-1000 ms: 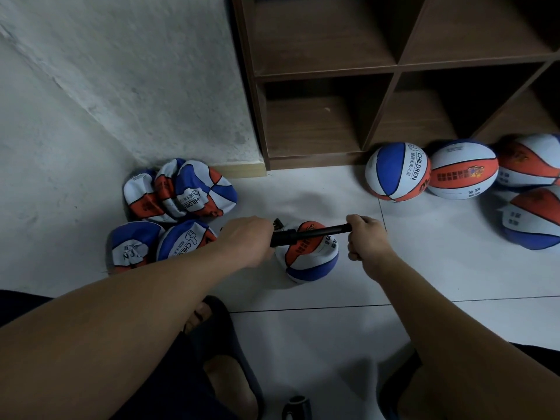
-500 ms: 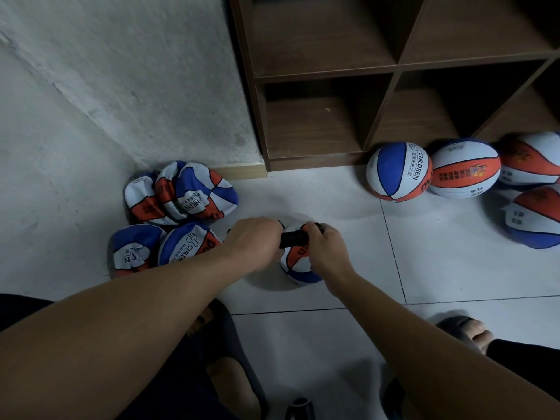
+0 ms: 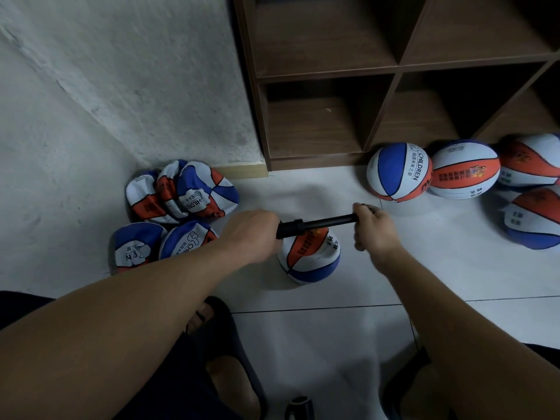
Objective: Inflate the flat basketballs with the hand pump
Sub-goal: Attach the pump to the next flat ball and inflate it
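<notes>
1. The left hand (image 3: 254,234) grips the barrel end of the black pump (image 3: 316,224), fingers curled round it; the barrel's left end is hidden inside the fist.
2. The right hand (image 3: 374,227) is closed round the pump's handle at the far right end, with the thin rod drawn out and showing between the two hands.
3. The pump lies nearly level, tilted slightly up to the right, directly over the ball (image 3: 309,257).
4. That ball sits on the floor (image 3: 333,344) between the hands and just below them, nearer the left hand, which touches or overlaps its left edge. It looks partly filled, its top dented.
5. Where the needle meets the ball cannot be seen.
6. A heap of flat balls (image 3: 181,192) lies crumpled in the corner to the left of the left hand, two more of them (image 3: 163,244) just in front.
7. Round balls (image 3: 400,172) stand in a cluster on the floor to the right, beyond the right hand, against the foot of a brown shelf (image 3: 394,71).
8. A foot in a dark sandal (image 3: 230,344) shows below the left forearm.
</notes>
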`<action>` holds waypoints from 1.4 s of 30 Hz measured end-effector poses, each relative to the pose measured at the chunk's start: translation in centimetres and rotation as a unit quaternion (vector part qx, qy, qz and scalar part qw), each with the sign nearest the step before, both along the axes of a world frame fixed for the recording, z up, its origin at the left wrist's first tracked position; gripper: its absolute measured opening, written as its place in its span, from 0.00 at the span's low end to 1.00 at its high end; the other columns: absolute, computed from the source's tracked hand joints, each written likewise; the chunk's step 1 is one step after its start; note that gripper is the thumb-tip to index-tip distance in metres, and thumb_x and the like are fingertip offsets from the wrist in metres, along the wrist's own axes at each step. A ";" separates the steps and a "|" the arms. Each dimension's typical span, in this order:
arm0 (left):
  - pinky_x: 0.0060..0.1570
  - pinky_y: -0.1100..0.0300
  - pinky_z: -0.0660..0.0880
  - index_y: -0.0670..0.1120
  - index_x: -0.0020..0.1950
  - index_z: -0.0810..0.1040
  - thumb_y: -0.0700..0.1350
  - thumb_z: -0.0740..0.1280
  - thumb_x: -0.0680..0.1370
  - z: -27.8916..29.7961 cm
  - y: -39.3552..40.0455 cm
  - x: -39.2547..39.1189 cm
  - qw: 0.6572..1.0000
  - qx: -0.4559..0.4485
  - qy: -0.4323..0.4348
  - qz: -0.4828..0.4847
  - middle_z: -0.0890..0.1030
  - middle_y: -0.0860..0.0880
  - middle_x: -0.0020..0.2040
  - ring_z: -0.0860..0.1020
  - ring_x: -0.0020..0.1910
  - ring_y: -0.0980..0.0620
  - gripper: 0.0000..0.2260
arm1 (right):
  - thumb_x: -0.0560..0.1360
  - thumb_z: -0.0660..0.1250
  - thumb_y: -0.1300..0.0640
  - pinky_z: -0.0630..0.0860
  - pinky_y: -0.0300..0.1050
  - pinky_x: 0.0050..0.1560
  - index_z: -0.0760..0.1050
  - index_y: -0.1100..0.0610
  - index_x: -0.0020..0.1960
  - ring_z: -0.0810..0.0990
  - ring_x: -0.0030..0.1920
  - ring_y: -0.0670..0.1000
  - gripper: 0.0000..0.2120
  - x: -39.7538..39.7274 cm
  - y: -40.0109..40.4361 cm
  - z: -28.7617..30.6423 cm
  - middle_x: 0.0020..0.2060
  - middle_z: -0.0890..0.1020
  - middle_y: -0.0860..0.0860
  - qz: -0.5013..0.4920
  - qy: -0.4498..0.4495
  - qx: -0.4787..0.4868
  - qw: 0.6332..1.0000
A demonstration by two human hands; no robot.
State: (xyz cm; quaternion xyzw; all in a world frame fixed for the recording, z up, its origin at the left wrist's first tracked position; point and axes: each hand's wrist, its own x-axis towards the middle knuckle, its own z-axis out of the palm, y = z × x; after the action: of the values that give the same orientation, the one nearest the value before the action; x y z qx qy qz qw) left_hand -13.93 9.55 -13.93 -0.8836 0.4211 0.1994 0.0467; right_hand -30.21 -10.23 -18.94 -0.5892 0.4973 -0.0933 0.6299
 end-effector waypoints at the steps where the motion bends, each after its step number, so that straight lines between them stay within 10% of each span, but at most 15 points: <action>1: 0.29 0.56 0.63 0.52 0.38 0.68 0.49 0.68 0.81 0.0 0.0 0.1 1.000 -0.003 0.000 0.004 0.77 0.49 0.38 0.74 0.33 0.50 0.15 | 0.86 0.62 0.52 0.64 0.48 0.30 0.73 0.57 0.48 0.63 0.30 0.52 0.11 -0.2 -0.4 0.1 0.32 0.66 0.53 -0.008 -0.014 0.009 1.000; 21: 0.29 0.57 0.66 0.50 0.51 0.83 0.56 0.72 0.81 -2.0 -0.9 -0.4 1.000 -0.019 -0.018 -0.015 0.79 0.51 0.37 0.78 0.32 0.49 0.10 | 0.87 0.60 0.44 0.72 0.54 0.39 0.77 0.56 0.50 0.74 0.35 0.54 0.18 3.6 8.6 -0.5 0.36 0.77 0.56 0.030 -0.008 -0.021 0.999; 42: 0.32 0.54 0.70 0.52 0.44 0.74 0.62 0.69 0.83 -1.2 -0.4 0.4 0.998 -0.012 -0.040 -0.040 0.76 0.51 0.38 0.74 0.33 0.50 0.16 | 0.86 0.60 0.51 0.65 0.48 0.32 0.74 0.58 0.47 0.68 0.30 0.49 0.14 2.1 6.4 0.3 0.31 0.70 0.49 -0.045 0.000 -0.029 0.999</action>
State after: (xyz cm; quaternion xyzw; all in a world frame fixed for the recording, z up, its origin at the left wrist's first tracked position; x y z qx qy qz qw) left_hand -13.49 9.17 -15.15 -0.8737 0.4565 0.1567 0.0606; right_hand -28.09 -3.80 -18.68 -0.5840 0.5204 -0.1361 0.6080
